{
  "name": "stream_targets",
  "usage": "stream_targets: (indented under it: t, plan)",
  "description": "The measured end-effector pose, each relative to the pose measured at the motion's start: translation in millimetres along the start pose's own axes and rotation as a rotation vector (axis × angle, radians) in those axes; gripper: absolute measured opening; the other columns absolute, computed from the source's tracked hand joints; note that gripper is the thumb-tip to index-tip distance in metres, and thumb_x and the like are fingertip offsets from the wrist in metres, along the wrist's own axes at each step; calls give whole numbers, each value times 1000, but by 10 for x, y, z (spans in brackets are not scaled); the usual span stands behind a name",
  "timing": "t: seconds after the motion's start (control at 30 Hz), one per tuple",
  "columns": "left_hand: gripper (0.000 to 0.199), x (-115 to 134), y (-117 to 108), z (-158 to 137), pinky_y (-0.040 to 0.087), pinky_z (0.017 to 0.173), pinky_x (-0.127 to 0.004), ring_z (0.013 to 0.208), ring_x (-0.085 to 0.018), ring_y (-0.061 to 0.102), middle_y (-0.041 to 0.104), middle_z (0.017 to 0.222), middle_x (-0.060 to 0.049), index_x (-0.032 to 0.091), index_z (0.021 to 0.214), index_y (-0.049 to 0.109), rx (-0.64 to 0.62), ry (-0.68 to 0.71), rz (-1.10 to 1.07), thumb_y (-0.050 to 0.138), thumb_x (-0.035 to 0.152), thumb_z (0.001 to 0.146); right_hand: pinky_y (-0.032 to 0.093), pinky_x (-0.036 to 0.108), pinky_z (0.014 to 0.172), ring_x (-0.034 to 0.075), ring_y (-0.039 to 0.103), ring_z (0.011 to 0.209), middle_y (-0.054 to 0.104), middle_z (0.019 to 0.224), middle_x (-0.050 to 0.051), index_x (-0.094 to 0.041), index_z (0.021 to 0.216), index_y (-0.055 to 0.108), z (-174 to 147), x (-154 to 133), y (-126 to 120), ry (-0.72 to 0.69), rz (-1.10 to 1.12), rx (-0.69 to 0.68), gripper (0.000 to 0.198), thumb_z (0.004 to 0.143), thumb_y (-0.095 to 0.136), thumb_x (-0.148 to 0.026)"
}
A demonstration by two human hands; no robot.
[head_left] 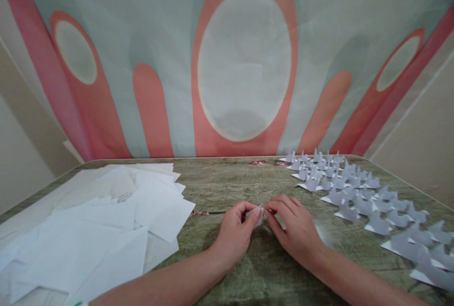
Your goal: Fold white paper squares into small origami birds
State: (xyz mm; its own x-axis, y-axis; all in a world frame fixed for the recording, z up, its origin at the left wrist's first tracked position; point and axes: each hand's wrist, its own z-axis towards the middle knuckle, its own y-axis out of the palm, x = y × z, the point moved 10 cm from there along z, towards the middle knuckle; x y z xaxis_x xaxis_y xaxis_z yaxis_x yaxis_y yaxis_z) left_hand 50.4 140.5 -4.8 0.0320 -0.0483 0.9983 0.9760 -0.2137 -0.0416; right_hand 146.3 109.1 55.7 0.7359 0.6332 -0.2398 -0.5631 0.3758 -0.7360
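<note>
Paper sits pinched in my left hand — my right hand meets its right edge, grip unclear to me.

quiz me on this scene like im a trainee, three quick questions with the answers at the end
1. Multiple choice: where do the loose white sheets lie on the table?
A) on the left side
B) on the right side
C) in the far middle

2. True or false: the left hand holds nothing.

3. Fill in the blank: the folded paper figures stand in a group along the ____ side of the table.

Key:
1. A, they lie overlapping in a heap.
2. False, it pinches a small piece of paper, with the fingertips of the right hand close against it.
3. right
</note>
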Motion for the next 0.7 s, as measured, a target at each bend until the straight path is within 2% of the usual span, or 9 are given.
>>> stream_targets:
  t: [0.23, 0.43, 0.7]
  plan:
    - [25, -27, 17, -1, 37, 64, -24, 67, -13, 47, 57, 70, -2, 11, 79, 60, -14, -29, -25, 54, 36, 80, 39, 31, 67, 17, 54, 73, 61, 80, 5, -18, 86, 58, -6, 22, -10, -30, 39, 15, 11, 85, 48, -15]
    - [24, -28, 19, 1, 37, 64, -24, 67, -13, 47, 57, 71, -3, 11, 79, 60, -16, -29, -25, 55, 34, 79, 40, 31, 68, 16, 56, 73, 64, 80, 4, -19, 85, 60, 12, -46, -65, -125, -27, 49, 11, 84, 49, -16]
    - [22, -4, 3, -14, 38, 66, -26, 70, -15, 49, 57, 72, -3, 12, 78, 58, 12, 8, 94, 51, 32, 81, 39, 32, 68, 17, 55, 71, 63, 76, 3, -18, 81, 60, 2, -109, -93, -93, -81, 70, 9, 81, 51, -15]
